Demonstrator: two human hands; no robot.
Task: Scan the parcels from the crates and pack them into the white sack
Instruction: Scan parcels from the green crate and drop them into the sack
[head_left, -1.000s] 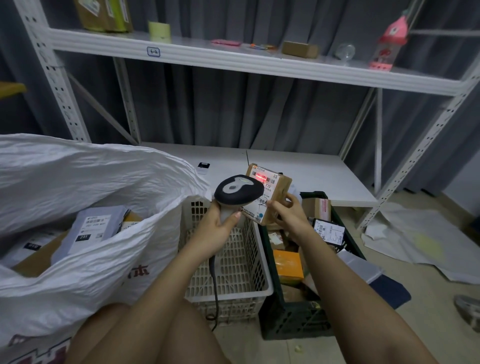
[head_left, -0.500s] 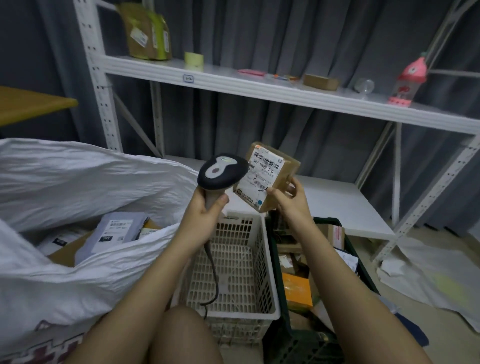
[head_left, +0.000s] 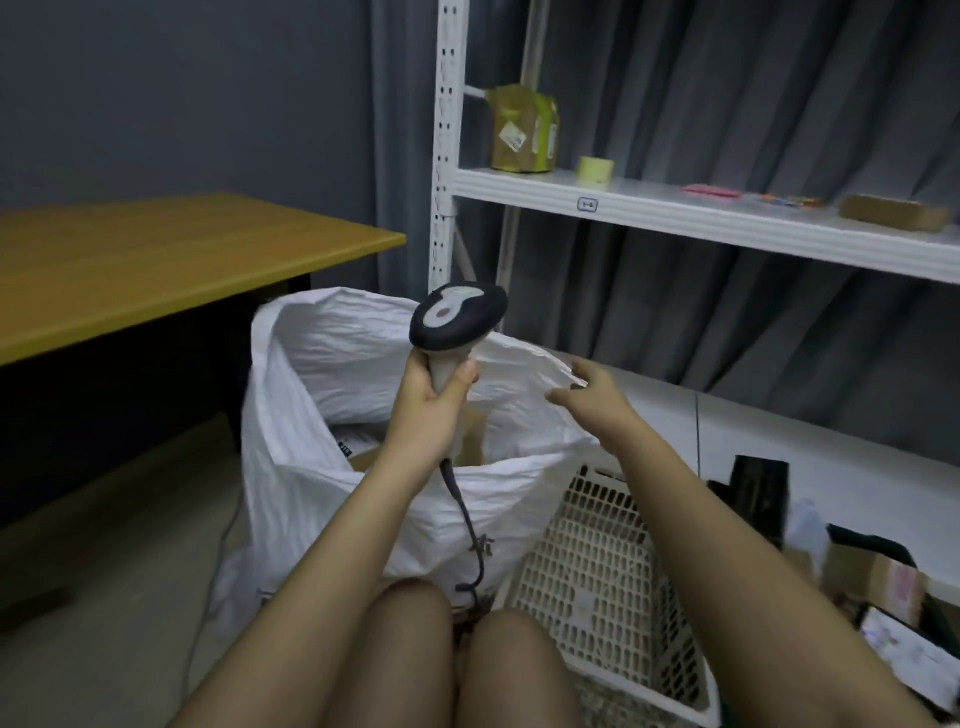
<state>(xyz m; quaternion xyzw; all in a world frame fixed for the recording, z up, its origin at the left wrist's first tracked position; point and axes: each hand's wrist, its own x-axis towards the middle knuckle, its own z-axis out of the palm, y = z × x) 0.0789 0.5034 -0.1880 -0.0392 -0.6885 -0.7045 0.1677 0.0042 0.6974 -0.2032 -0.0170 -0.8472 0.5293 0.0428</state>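
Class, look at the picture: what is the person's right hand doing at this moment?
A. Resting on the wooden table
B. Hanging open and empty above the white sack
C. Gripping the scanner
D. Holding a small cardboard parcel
B: the right hand has its fingers spread and holds nothing above the white sack; the left hand holds the scanner.

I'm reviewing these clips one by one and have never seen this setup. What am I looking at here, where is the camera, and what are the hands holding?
No machine here: a person films from a head-worn camera looking down at their own arms and knees. The left hand grips a corded barcode scanner. The right hand is open and holds nothing, reaching over the white sack, which stands open with parcels partly visible inside. Beside it sits a pale plastic crate; a dark crate of parcels shows at the right edge. Behind are a white shelf and a wooden desk.
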